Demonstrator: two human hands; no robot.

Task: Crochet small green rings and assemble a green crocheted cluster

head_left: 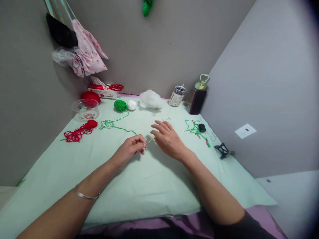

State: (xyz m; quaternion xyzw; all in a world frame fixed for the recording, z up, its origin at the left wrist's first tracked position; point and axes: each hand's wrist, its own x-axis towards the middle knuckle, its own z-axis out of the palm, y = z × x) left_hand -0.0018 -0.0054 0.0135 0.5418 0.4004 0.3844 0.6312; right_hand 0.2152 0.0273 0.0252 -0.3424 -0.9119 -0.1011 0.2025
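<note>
My left hand [134,146] is closed in a pinch, and green yarn [124,129] runs into it from the tangle behind. Any stitches between its fingertips are too small to make out. A thin metal crochet hook [150,140] with a bit of yellow handle spans the gap between my hands. Its tip end meets my left fingertips. My right hand [167,139] grips the yellow end low between thumb and fingers, while its other fingers are raised and spread. The loose green tangle [107,124] lies to the left, below a green yarn ball [120,105].
Red yarn [77,132] and a clear plastic tub [88,113] sit left. Behind are red scissors [116,87] on a tissue box [109,94], a white ball [131,105], stuffing [150,99], a tin [177,96] and a phone [198,102]. Yarn scraps [194,127] and a black claw clip [223,151] lie right.
</note>
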